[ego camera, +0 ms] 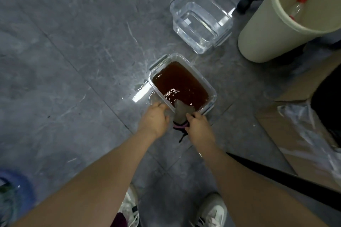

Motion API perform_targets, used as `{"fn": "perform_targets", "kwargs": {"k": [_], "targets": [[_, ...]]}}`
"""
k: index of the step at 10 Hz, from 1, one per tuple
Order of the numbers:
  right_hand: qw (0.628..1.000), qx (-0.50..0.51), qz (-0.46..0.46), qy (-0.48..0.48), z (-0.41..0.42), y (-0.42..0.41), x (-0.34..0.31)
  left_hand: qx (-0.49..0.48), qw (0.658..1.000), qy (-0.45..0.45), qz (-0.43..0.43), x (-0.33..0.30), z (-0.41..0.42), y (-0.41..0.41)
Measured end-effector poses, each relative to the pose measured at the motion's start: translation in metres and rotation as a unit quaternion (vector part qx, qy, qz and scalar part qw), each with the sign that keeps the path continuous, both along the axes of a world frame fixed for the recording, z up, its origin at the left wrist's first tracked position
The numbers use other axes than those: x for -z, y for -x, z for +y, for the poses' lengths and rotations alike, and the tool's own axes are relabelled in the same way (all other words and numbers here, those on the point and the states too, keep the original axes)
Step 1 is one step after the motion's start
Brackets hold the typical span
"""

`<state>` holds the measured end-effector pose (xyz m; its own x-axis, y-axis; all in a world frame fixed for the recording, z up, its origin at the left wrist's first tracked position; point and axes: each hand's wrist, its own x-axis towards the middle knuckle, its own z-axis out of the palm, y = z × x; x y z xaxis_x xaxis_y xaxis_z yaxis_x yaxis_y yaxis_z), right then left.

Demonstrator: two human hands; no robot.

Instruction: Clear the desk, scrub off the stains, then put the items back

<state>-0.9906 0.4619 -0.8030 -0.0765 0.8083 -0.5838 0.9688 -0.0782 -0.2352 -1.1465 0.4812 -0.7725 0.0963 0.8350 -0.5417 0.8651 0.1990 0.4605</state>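
While my right hand (200,125) pinches the soaked cloth (181,111) draped over the tub (212,96) rim just ahead, left hand (156,118) curled beside it, I'd grip its bunched end—limp, heavy, dripping.

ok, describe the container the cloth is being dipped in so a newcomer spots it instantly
Start at the tall cream bin at upper right on the grey tiled floor; two clear rectangular tubs sit to its left. The one meant is the nearer tub, just ahead of both hands, with a cloth hanging into it. It holds dark brown liquid; the farther tub holds clear water.
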Motion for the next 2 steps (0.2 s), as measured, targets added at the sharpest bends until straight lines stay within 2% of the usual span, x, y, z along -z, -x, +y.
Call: {"fn": "perform_targets", "kwargs": {"k": [2], "targets": [[1.0, 0.007, 0.011, 0.001, -0.003, -0.005, -0.058, -0.005, 1.0, -0.017, 0.004, -0.059, 0.003, 0.006]]}}
